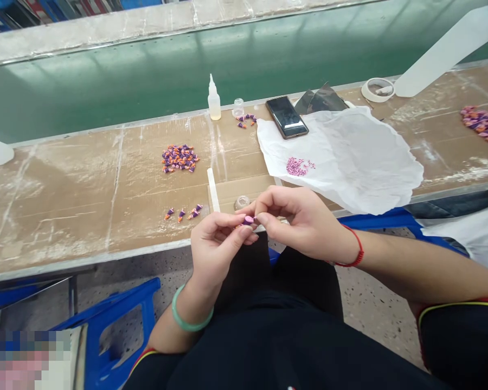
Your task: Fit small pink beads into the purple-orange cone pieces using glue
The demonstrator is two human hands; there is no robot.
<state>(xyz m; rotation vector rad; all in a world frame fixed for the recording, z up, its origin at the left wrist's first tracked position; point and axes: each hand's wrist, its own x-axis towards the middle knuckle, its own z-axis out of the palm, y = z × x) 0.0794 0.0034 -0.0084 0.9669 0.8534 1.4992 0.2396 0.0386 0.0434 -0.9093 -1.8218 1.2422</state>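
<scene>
Between thumb and fingers, my left hand [222,241] pinches a small purple, pink and orange figurine [248,220]. My right hand [290,214] meets it from the right, thumb and forefinger pressed together at the figurine's tip; whatever they hold is too small to make out. Just beyond my fingers stands a small clear round pot [242,202], with a white flat stick [213,189] to its left. Several like figurines [183,213] lie near the table's front edge, and a bigger pile of them [180,158] sits farther back. Tiny pink pieces [299,166] rest on white paper [350,157].
A dropper bottle [214,100] stands upright at the back, near a clear cap [238,106]. A phone [287,117] lies on the paper's corner. Farther right are a tape roll [378,90] and another pile of figurines [486,124]. A blue stool [122,325] is at lower left.
</scene>
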